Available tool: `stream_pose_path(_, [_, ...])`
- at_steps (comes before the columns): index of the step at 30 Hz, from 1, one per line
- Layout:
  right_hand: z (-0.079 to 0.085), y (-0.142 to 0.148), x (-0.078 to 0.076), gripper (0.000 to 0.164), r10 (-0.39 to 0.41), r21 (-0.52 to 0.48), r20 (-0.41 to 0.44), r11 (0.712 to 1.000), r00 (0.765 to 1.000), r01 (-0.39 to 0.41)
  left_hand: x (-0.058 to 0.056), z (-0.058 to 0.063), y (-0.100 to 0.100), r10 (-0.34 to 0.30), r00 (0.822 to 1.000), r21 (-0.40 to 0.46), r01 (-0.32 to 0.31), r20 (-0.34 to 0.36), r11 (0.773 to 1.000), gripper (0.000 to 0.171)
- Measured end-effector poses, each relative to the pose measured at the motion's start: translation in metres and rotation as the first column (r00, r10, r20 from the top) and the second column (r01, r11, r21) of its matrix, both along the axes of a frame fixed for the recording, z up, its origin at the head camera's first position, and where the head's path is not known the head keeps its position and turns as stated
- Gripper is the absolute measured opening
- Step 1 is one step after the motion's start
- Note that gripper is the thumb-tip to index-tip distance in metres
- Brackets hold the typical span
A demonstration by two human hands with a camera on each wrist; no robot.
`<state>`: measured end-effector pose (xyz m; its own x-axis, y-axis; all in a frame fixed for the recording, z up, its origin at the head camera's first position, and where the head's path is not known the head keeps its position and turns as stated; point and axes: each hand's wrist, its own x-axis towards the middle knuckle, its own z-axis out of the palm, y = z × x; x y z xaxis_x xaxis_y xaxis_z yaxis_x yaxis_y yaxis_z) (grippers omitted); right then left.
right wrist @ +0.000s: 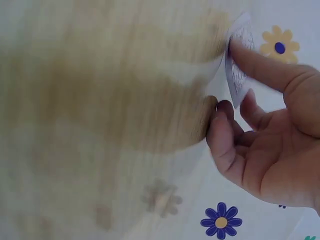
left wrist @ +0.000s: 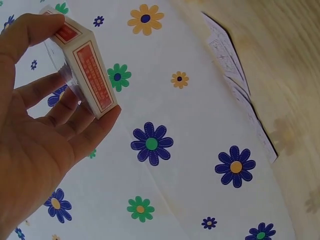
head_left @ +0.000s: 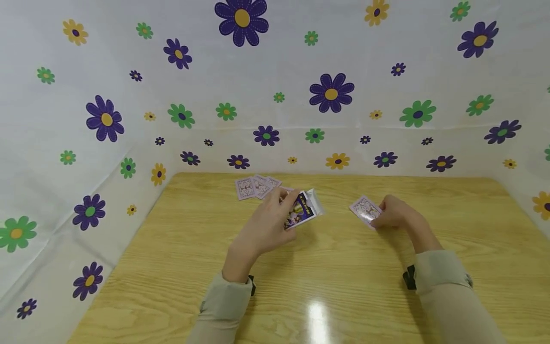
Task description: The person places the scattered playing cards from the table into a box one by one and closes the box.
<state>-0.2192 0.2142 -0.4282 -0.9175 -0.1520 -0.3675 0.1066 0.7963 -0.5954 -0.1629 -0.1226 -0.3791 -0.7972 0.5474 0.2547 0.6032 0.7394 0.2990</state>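
Observation:
My left hand (head_left: 268, 217) grips a card box (head_left: 299, 210) above the table, thumb on one side and fingers on the other. The box has a dark purple picture face with yellow lettering and a clear flap or wrapper at its far end. In the left wrist view its white edge carries a red printed panel (left wrist: 93, 79). Farther right, my right hand (head_left: 397, 212) pinches a playing card (head_left: 365, 209) by its near right corner, low over the table. The card's patterned pale-purple back faces up; in the right wrist view the card (right wrist: 240, 60) is seen nearly edge-on.
Several playing cards (head_left: 246, 188) lie overlapping, patterned backs up, at the table's back left, partly behind my left hand. The wooden table (head_left: 172, 286) meets a white flower-printed cloth (head_left: 283, 114) at the back and sides. Black bands (head_left: 410, 277) show at the wrists.

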Motion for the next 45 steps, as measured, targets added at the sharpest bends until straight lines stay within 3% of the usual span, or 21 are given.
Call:
stream_pose_path(5, [-0.002, -0.005, 0.011, 0.036, -0.051, -0.107, -0.085, 0.993, 0.995, 0.042, -0.009, -0.008, 0.005, 0.030, 0.999, -0.017, -0.030, 0.033, 0.999, 0.083])
stream_pose_path(11, [0.011, -0.007, 0.033, 0.035, -0.134, -0.282, -0.190, 0.956, 0.973, 0.076, -0.014, -0.014, 0.008, 0.048, 0.995, -0.037, -0.045, 0.090, 0.998, 0.084])
stream_pose_path(13, [0.018, -0.008, 0.039, 0.037, -0.192, -0.352, -0.249, 0.931, 0.949, 0.096, -0.016, -0.014, 0.010, 0.054, 0.994, -0.040, -0.050, 0.091, 0.998, 0.084])
stream_pose_path(18, [0.033, -0.015, 0.049, 0.032, -0.347, -0.503, -0.364, 0.854, 0.864, 0.132, -0.018, -0.013, 0.018, 0.045, 0.995, -0.050, -0.041, 0.089, 0.998, 0.084])
stream_pose_path(20, [0.036, -0.019, 0.052, 0.025, -0.372, -0.515, -0.416, 0.849, 0.830, 0.122, -0.017, -0.013, 0.021, 0.041, 0.994, -0.056, -0.036, 0.100, 0.998, 0.084])
stream_pose_path(23, [0.040, -0.027, 0.055, 0.019, -0.363, -0.509, -0.476, 0.856, 0.801, 0.085, -0.017, -0.015, 0.024, 0.037, 0.995, -0.073, -0.030, 0.094, 0.997, 0.083])
stream_pose_path(29, [0.043, -0.038, 0.061, 0.019, -0.279, -0.485, -0.544, 0.874, 0.791, -0.025, -0.017, -0.018, 0.026, -0.022, 1.000, -0.069, 0.023, 0.021, 0.997, 0.082])
stream_pose_path(35, [0.045, -0.043, 0.064, 0.018, -0.290, -0.497, -0.599, 0.866, 0.746, -0.062, -0.018, -0.015, 0.031, -0.085, 0.995, -0.042, 0.083, -0.049, 0.996, 0.082])
stream_pose_path(45, [0.049, -0.049, 0.066, 0.023, -0.250, -0.443, -0.573, 0.896, 0.781, -0.038, -0.017, -0.015, 0.027, -0.103, 0.984, -0.004, 0.103, -0.149, 0.995, 0.080])
